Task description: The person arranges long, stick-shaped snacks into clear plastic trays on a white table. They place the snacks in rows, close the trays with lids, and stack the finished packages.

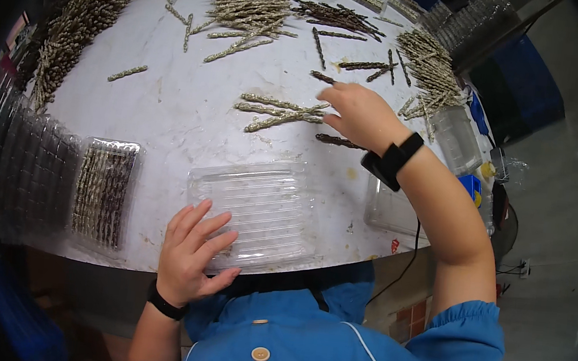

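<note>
The left hand, spread and empty, is at the near-left corner of a clear, ribbed plastic tray, while the half-curled right hand, hold unclear, meets pale, slender, twisted sticks farther off.

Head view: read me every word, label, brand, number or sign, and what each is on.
No readable text anywhere.
Clear ridged tray: no lettering visible.
Filled tray of sticks: no lettering visible.
Small red mark near the table edge: too small to read.
Blue-and-yellow item: too small to tell.
</note>
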`<state>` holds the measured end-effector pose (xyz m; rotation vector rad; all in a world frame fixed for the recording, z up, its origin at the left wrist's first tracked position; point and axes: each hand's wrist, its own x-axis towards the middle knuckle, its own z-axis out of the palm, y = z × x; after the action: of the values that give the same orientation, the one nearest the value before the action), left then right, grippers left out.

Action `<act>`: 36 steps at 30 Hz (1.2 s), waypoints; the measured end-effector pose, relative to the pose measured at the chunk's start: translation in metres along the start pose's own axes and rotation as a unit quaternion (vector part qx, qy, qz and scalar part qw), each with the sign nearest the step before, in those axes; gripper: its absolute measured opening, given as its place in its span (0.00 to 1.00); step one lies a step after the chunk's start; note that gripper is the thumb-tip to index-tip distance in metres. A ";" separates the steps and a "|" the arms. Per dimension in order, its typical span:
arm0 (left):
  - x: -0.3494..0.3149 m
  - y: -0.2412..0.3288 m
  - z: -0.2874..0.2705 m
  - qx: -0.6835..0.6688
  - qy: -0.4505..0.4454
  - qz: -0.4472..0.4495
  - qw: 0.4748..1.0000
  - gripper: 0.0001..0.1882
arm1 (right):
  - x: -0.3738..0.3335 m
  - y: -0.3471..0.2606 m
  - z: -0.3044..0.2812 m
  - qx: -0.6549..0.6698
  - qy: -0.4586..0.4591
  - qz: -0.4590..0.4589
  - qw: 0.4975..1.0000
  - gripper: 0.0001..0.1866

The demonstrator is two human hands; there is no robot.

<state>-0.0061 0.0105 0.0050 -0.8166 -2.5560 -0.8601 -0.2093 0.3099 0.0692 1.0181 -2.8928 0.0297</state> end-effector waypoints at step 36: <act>-0.018 -0.011 -0.005 -0.099 -0.005 -0.063 0.993 0.37 | -0.094 -0.096 -0.009 0.525 -0.139 0.088 0.835 0.11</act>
<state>0.0019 -0.0072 -0.0046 -0.7217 -2.5825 -1.1649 -0.0758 0.2937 0.0700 0.8263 -3.1397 1.7705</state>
